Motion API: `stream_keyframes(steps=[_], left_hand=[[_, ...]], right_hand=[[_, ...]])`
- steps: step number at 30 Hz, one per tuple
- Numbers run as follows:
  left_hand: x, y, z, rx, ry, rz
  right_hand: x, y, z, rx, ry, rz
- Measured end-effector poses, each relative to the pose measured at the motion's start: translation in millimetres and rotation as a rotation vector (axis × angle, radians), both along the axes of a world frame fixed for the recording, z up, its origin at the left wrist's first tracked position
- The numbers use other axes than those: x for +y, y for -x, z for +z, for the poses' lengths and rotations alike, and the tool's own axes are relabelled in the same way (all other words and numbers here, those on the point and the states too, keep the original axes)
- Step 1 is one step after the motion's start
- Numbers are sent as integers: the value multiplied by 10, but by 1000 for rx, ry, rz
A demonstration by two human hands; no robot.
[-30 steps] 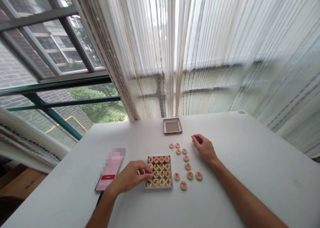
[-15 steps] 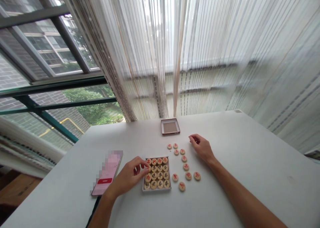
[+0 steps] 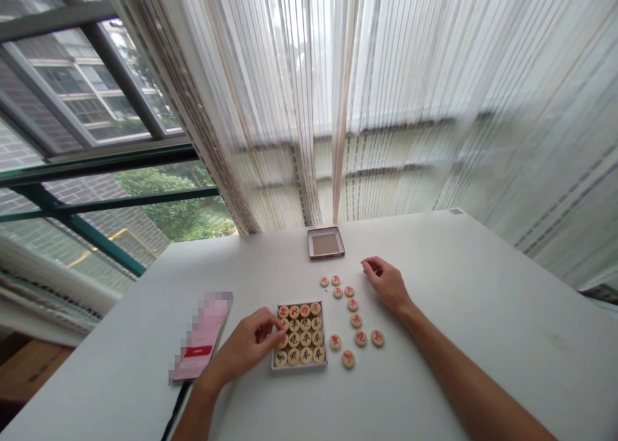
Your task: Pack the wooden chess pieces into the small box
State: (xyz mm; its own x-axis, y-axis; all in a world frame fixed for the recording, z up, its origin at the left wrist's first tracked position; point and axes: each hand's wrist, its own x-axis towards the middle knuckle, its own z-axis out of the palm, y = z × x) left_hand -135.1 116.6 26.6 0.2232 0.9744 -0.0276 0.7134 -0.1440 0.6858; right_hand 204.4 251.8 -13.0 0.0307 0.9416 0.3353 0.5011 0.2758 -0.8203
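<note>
Table (image 3: 483,312): ten loose pieces (image 3: 356,320), sixteen boxed

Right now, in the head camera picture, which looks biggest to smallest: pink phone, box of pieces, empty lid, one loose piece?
1. pink phone and box of pieces: about alike.
2. empty lid, though it lies farther away.
3. loose piece.

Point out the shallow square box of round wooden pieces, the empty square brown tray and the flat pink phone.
shallow square box of round wooden pieces (image 3: 299,366), head view, near rim.
empty square brown tray (image 3: 326,244), head view, bare inside.
flat pink phone (image 3: 201,337), head view, screen middle.
</note>
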Motion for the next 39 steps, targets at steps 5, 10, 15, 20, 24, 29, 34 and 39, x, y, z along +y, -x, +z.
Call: stream_keyframes(steps=[5, 10, 15, 20, 24, 29, 34, 39], left_hand=[[181, -67, 166, -15, -98, 52], [469, -196, 373, -14, -135, -29], [312, -130, 211, 81, -123, 31], [47, -56, -106, -8, -80, 157], [26, -39, -194, -66, -83, 195], [19, -59, -225, -105, -73, 216], [-13, -108, -241, -95, -103, 224], [-16, -120, -243, -100, -112, 225]], right_hand=[[2, 1, -4, 1, 3, -4], [-12, -2, 13, -8, -6, -2], [-7, 7, 7, -8, -10, -1], [-2, 3, -7, -7, -1, 4], [-1, 1, -3, -9, 5, -1], [-5, 5, 8, -13, 1, 0], [-7, -1, 9, -15, 1, 1], [0, 0, -9, -16, -5, 0]])
